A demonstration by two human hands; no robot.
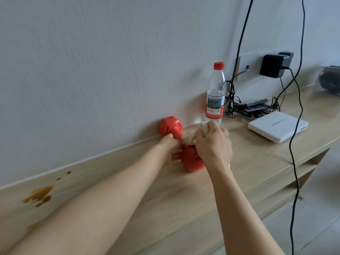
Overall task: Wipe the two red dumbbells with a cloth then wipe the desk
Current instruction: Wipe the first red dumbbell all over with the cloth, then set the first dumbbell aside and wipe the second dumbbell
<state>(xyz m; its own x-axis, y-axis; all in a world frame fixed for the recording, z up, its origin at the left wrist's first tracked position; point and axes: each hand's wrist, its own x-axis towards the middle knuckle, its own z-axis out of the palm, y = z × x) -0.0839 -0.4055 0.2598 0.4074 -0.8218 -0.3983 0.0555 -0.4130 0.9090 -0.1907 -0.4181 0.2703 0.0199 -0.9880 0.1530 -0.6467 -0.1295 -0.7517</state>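
A red dumbbell (170, 127) lies on the light wooden desk (257, 159) against the wall, one head at the back and the other head (192, 160) nearer me. My left hand (170, 149) grips the dumbbell at its handle, between the heads. My right hand (214, 142) holds a beige cloth (189, 138) bunched in its fingers and presses it on the dumbbell's handle. Only one dumbbell can be made out; the hands hide its middle.
A water bottle (215, 96) with a red cap stands just behind my right hand. A white box (277, 126), remotes and black cables (294, 144) lie to the right. Brown liquid stains (39, 196) mark the desk at the left. The desk's front edge runs along the lower right.
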